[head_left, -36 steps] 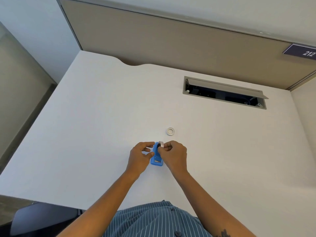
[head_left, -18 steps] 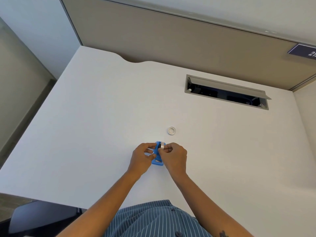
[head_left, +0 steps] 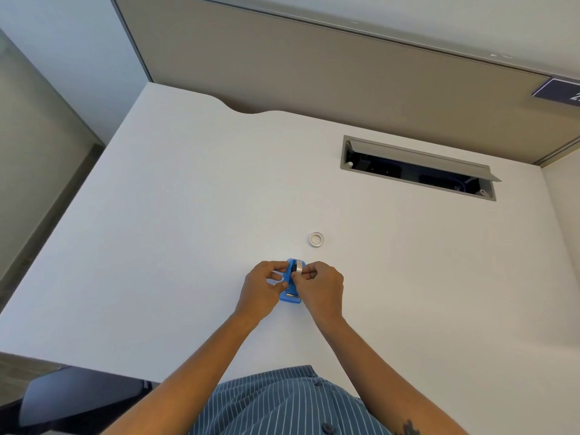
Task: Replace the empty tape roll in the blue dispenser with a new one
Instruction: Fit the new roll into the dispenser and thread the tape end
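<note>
Blue dispenser (head_left: 290,297) on desk, tape roll (head_left: 299,267) at its top, second roll (head_left: 316,239) beyond

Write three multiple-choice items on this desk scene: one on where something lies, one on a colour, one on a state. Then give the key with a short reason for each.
1. Where does the loose white ring lie, seen from the person?
A. Beyond the dispenser and a little to the right
B. Inside the cable hatch
C. At the desk's left edge

2. What colour is the tape dispenser?
A. Red
B. Blue
C. Black

3. How is the cable hatch in the desk?
A. Lid shut flush
B. Covered by paper
C. Lid raised, dark inside showing

Key: 1 A, the ring lies alone on bare desk past both hands, apart from them. 2 B, blue plastic shows between the left hand and the right hand, whose fingers pinch a pale tape roll at its top. 3 C, the grey lid stands tilted over an open slot.
</note>
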